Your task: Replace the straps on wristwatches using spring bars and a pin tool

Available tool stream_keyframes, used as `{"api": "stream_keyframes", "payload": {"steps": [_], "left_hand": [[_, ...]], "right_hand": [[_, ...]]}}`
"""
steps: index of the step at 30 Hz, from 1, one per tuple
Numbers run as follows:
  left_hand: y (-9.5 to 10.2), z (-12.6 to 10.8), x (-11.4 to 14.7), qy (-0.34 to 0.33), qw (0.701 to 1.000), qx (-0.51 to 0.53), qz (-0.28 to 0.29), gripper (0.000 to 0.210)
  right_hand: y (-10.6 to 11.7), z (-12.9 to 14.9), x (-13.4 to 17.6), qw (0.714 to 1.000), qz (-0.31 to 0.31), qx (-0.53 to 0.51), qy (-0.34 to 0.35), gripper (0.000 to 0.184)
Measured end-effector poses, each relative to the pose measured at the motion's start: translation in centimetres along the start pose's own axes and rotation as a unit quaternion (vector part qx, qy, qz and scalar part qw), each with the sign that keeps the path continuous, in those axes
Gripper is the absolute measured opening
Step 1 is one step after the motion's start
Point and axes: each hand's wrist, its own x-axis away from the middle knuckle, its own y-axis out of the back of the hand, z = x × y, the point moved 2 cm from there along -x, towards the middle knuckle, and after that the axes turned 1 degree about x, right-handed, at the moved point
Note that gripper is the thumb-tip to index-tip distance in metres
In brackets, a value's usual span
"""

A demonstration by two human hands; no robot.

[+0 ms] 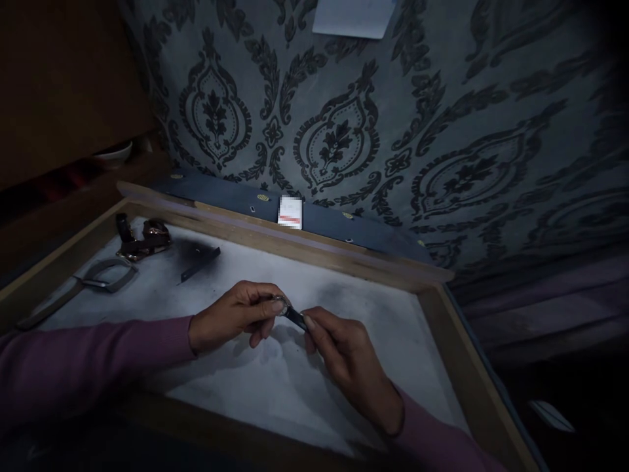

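Contains, in a shallow wooden tray (457, 334) with a whitish floor, from near to far: a grey band (55, 307) by the left wall, a thin black strip (200, 265) farther in, a clump of dark straps (142, 246) towards the far left corner. Pinches a small watch (295, 318) above the tray's middle: by its case in the left hand (236, 314), by its dark strap in the right hand (348, 354), each grip narrow. Shows, just past the tray's far wall, a white packet (289, 213) at a blue patterned surface (221, 198); behind, ornate wallpaper (337, 144) in dim light.
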Motion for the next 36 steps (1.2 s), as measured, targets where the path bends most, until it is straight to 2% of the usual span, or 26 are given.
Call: {"api": "stream_keyframes", "payload": {"steps": [9, 22, 29, 36], "left_hand": [[0.2, 0.4, -0.2, 0.007, 1.000, -0.001, 0.012, 0.031], [0.3, 0.6, -0.3, 0.070, 0.996, 0.051, 0.035, 0.027], [0.5, 0.9, -0.5, 0.071, 0.995, 0.060, 0.042, 0.028], [0.8, 0.9, -0.6, 0.091, 0.994, 0.062, 0.027, 0.027]], "right_hand": [[0.1, -0.2, 0.0, 0.999, 0.021, 0.042, 0.012, 0.034], [0.6, -0.6, -0.1, 0.992, 0.052, 0.082, 0.079, 0.028], [0.6, -0.9, -0.2, 0.992, 0.047, 0.089, 0.076, 0.029], [0.0, -1.6, -0.2, 0.999, 0.043, 0.023, 0.017, 0.033]]}}
